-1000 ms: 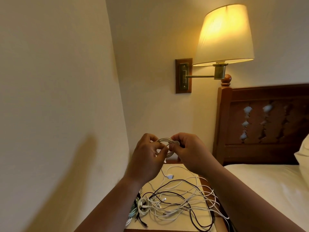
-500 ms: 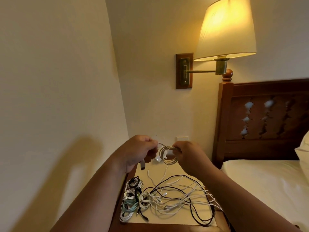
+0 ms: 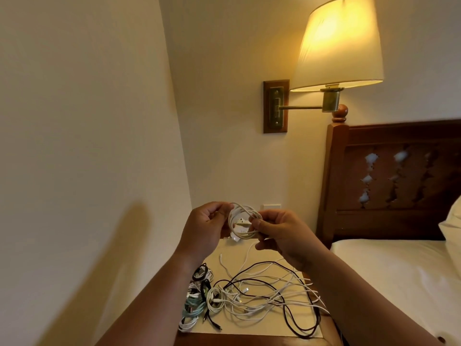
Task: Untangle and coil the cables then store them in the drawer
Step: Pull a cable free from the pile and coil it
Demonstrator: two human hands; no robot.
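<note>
- Left hand (image 3: 207, 228) and right hand (image 3: 282, 233) each pinch a side of the white coil (image 3: 243, 222) above the nightstand (image 3: 249, 339).
- Clamp the loops flat and tuck the loose end through.
- Go gently: a tail seems to trail into the tangle (image 3: 264, 295) below.

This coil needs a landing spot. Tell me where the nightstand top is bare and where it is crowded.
Bare: the far end of the nightstand top, between the wall and the loose tangle, and a strip along the near edge right of the finished coils. Crowded: coils line the left edge; the tangle fills middle and right.
</note>
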